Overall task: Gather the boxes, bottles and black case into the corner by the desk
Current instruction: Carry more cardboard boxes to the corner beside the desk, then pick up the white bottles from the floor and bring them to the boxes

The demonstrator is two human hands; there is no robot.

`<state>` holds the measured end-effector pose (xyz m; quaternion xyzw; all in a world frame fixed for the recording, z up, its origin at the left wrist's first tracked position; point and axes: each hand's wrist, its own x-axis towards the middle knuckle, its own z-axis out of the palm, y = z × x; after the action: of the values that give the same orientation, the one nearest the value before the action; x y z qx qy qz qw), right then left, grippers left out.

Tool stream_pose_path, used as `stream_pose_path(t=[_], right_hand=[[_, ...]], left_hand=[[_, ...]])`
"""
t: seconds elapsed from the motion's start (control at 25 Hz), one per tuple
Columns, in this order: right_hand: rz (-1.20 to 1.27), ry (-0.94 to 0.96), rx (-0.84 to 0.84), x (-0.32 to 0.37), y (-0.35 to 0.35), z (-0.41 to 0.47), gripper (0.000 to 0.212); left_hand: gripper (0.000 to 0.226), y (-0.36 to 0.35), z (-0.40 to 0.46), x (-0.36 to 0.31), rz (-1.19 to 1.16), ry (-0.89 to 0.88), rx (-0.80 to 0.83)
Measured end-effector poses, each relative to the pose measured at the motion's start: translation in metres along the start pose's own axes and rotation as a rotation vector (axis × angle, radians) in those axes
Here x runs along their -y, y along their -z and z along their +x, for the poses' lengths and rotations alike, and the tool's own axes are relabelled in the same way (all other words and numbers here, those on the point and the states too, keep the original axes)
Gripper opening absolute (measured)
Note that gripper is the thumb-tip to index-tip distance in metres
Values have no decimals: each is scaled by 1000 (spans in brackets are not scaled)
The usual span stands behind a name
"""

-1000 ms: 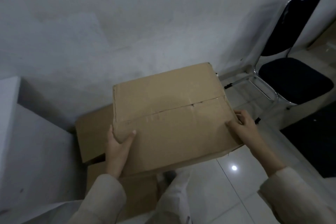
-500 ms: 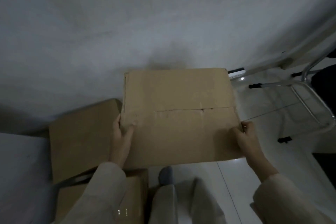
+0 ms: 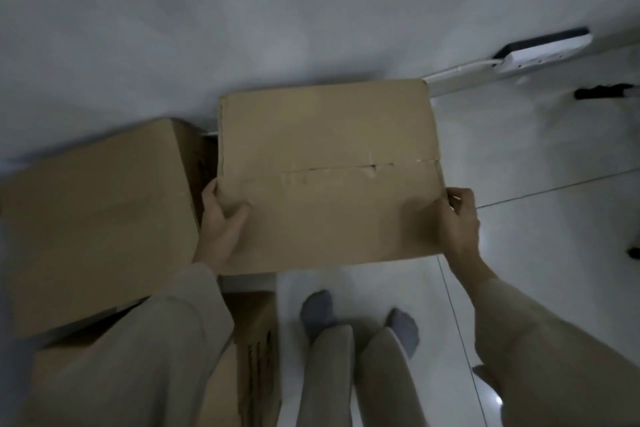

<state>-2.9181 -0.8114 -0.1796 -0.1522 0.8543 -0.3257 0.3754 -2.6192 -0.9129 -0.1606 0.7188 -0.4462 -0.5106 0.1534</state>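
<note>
No brand name or readable writing shows on any of the cardboard; the surfaces are plain brown and the picture is dim and a little blurred.

Three cardboard boxes are in view. The held box (image 3: 329, 173) is in the middle, close against the white wall (image 3: 242, 10), its top closed with a taped seam across it. The left hand (image 3: 221, 222) grips its left edge, the thumb on top and the other fingers hidden down the side. The right hand (image 3: 457, 218) grips the right near corner, its fingers (image 3: 459, 196) curled at the edge. Whether the box rests on the floor (image 3: 536, 218) I cannot tell.

Just beside it on the left is the second box (image 3: 93, 215), which lies on top of the third box (image 3: 252, 350), partly hidden under the left sleeve (image 3: 152, 357).

On the tiled floor stand two feet in grey socks (image 3: 318, 312). One white power strip (image 3: 543, 52) lies by the wall at the upper right, and a dark chair foot (image 3: 595, 93) is near it.
</note>
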Motion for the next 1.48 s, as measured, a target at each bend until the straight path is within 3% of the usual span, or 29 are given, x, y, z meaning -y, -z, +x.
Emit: stream_pose_path(t=[0.08,0.2,0.28,0.4,0.6,0.92,1.08,1.24,1.48], right_hand=[[-60,-19,164,-8,-14,9,33],[-144,-102,410,-12,-20,9,47],[-153,-109,453,-8,-16,3,51],[-159,-57,483,16,-2,-12,39],[-161,61,585,79,36,-46,30],[8,316,443,184,161,-124,28],[104,424,406,214,242,-189,28],[139,512,305,221,314,-244,26],[236,552,26,196,380,-336,25]], left_hand=[[64,5,13,11,60,40,16],[45,10,9,15,6,124,94],[39,8,-3,11,-17,134,101],[37,-1,-19,-7,61,78,81],[33,-13,-57,-71,61,-165,127],[27,4,-158,-215,38,-529,198],[29,26,-243,-278,150,-715,239],[24,29,-319,-323,263,-883,326],[23,17,-413,-351,314,-1067,547]])
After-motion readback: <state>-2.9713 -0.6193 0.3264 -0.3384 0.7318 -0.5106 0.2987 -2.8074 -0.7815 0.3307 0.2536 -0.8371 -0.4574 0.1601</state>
